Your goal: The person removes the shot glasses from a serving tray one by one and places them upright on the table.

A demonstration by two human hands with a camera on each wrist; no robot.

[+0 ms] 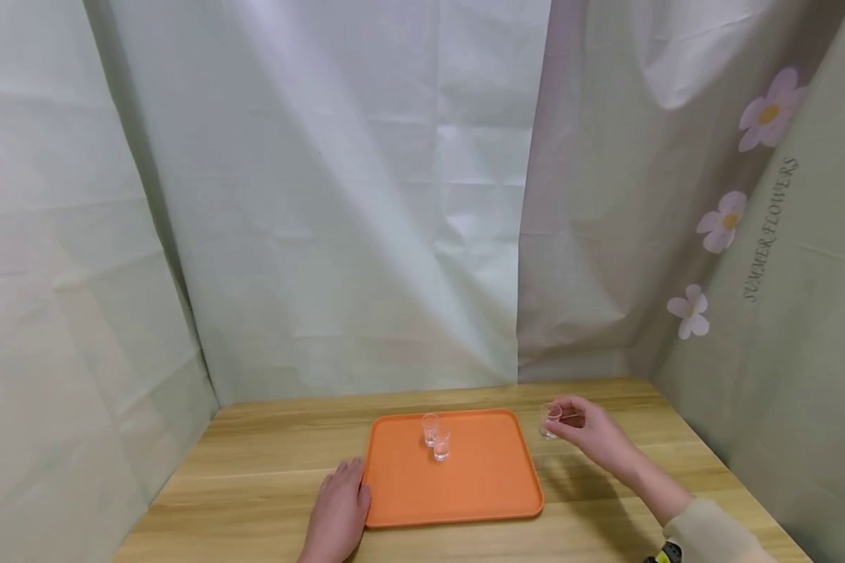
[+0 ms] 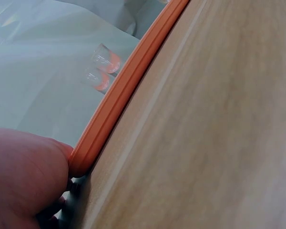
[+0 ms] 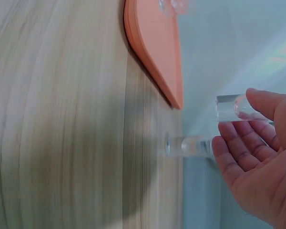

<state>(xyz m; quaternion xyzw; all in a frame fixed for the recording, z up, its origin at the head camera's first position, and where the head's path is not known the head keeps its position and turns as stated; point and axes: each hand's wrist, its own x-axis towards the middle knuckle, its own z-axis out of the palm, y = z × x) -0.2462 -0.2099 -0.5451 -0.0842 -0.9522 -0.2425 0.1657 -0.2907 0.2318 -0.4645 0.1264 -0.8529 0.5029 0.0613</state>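
While the left hand (image 1: 336, 504) lies against the tray (image 1: 475, 491) with relaxed fingers, perhaps steadying it, two small glasses (image 1: 441, 447) stand on it in the head view; the right hand (image 1: 595, 434) is just off its right side. At the left wrist, the hand touches the tray, its fingers mostly hidden. At the right wrist, thumb and partly curled fingers pinch a held glass (image 3: 225, 109) above the table (image 3: 62, 119), apparently high to leave its base free; a standing glass (image 3: 176, 146) is near.

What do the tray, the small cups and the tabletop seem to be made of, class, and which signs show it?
Tray: probably molded plastic, matte; even orange color, raised rim.
Small cups: glossy glass or clear plastic; see-through walls, thick bases, bright highlights.
Tabletop: wood or wood-look laminate, low sheen; streaky grain.
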